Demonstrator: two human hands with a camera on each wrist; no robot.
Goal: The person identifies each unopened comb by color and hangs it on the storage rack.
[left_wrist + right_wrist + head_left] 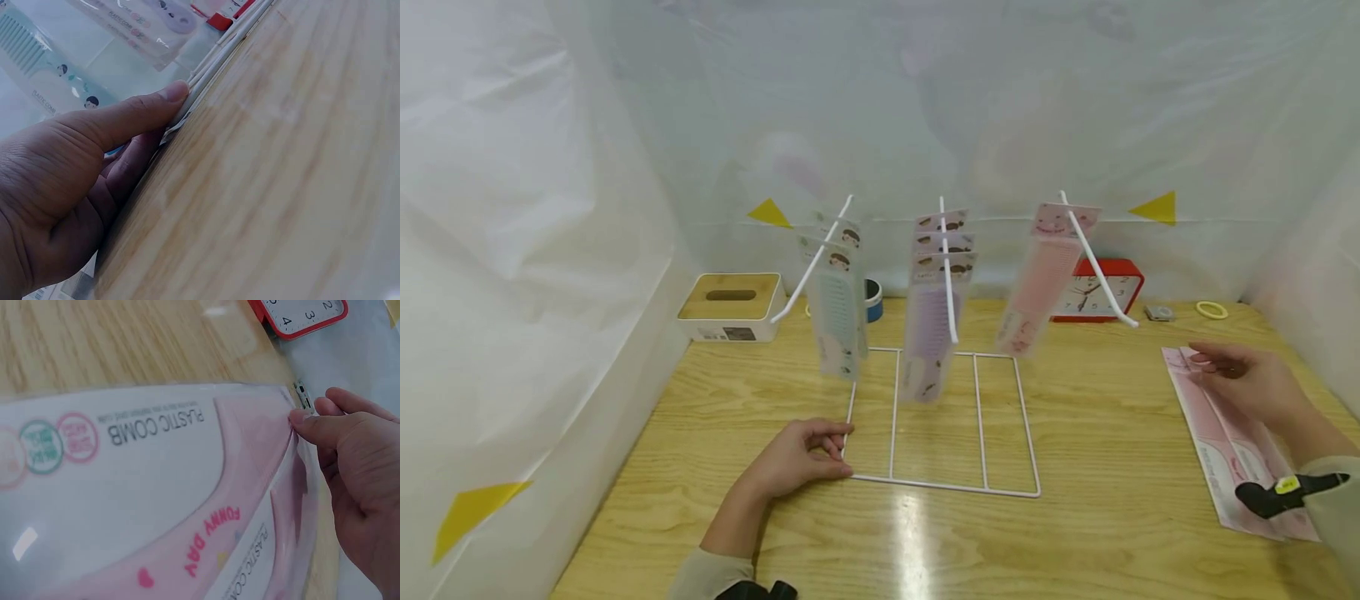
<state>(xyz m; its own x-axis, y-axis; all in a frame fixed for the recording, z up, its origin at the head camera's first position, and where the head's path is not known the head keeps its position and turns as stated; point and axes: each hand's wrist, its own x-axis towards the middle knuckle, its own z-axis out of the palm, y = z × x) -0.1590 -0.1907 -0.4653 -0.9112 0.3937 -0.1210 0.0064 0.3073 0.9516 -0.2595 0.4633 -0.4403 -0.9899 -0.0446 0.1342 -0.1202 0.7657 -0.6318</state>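
Observation:
My left hand (pixel 801 458) holds the near left corner of a white wire rack (pixel 940 485), its thumb on the wire in the left wrist view. Over at the right, my right hand (pixel 1255 383) pinches the top edge of a pink comb packet (pixel 156 444), and another pink packet (pixel 256 569) lies beside it on the table. Green comb packets (pixel 835 308) hang from the rack's left prong and purple comb packets (pixel 928 325) from the middle one. A single pink comb packet (pixel 1041 279) hangs on the right prong.
A tissue box (pixel 733 308) with a wooden lid stands at the back left. Behind the rack are a blue roll (pixel 874 304) and a red clock (pixel 1097 292). A small metal object (pixel 1159 313) and a yellow ring (pixel 1212 310) lie near the back right. White sheeting surrounds the table.

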